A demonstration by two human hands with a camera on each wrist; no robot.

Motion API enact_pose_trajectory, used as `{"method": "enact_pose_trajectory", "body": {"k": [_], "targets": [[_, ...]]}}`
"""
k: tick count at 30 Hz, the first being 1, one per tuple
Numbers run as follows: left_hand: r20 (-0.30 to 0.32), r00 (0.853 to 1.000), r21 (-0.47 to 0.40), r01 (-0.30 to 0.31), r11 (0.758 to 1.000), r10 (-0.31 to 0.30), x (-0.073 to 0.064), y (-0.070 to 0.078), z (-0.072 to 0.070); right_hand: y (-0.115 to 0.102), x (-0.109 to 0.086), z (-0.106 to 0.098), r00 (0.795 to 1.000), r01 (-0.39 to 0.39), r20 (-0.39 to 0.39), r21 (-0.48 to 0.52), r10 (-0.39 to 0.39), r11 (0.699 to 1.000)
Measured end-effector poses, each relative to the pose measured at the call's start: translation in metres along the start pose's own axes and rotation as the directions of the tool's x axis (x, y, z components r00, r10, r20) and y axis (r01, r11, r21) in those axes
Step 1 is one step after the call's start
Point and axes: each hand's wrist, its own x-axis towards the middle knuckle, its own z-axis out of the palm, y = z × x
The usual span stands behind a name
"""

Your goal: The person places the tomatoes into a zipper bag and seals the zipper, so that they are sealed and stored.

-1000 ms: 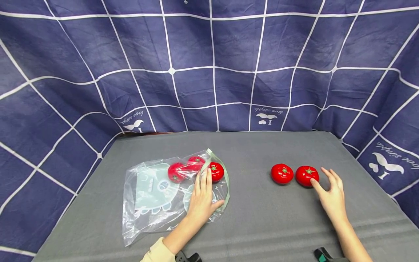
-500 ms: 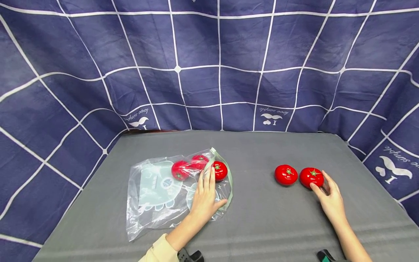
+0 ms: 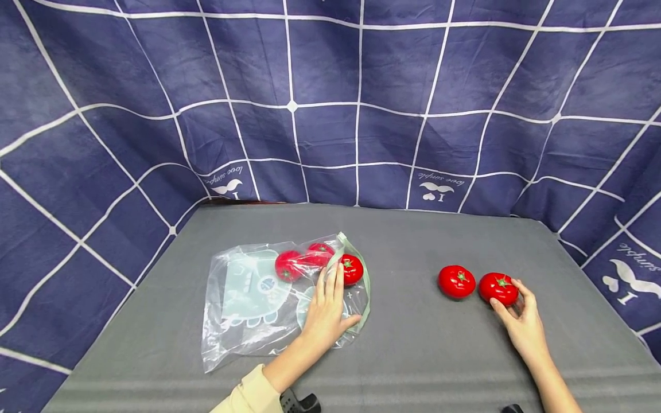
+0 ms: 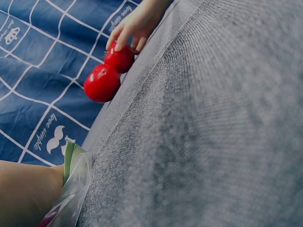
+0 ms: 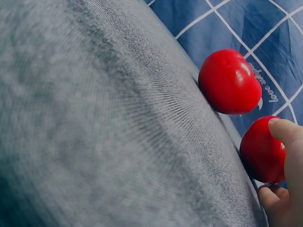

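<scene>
On the left of the head view lies a clear zip bag point(image 3: 227, 338) with a pale green closure and a printed cartoon. Two tomatoes show through its plastic, one of them a red tomato point(image 3: 287, 266). A third tomato point(image 3: 353, 269) sits in the bag's mouth. My left hand point(image 3: 324, 315) rests on the bag with straight fingers, their tips next to that third tomato. At the right, my right hand point(image 3: 525, 327) grips a tomato point(image 3: 498, 288) between thumb and fingers. Another tomato point(image 5: 229, 81) sits close to its left on the table.
A grey cloth point(image 3: 403, 344) covers the table. Behind and along both sides hangs a blue curtain point(image 3: 382, 137) with white grid lines. Dark wrist devices, such as the left one point(image 3: 299, 402), show at the bottom edge.
My right hand's fingers have closed round the right-hand tomato, after reaching beside it. The left hand has stayed on the bag. The head view has shifted slightly.
</scene>
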Motion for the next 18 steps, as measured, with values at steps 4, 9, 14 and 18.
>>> {"method": "enact_pose_trajectory", "body": {"k": [4, 9, 14, 18], "targets": [[-0.013, 1.000, -0.002, -0.001, 1.000, 0.001, -0.0005, 0.0002, -0.0002, -0.0005, 0.0020, 0.0009, 0.997, 0.000, -0.077, -0.014, -0.001, 1.000], [-0.032, 0.999, 0.003, 0.004, 1.000, -0.003, 0.0006, -0.0004, 0.0009, -0.0029, 0.0040, 0.0001, 0.989, -0.006, -0.149, -0.074, -0.005, 0.997], [-0.030, 1.000, 0.009, 0.006, 1.000, -0.006, 0.0007, -0.0003, 0.0015, -0.0056, 0.0015, -0.0012, 0.979, -0.033, -0.202, -0.071, 0.018, 0.997], [-0.026, 1.000, 0.006, 0.004, 1.000, -0.004, 0.0002, 0.0013, 0.0023, -0.0090, -0.0004, -0.0041, 0.966, -0.018, -0.258, -0.045, 0.006, 0.999]]}}
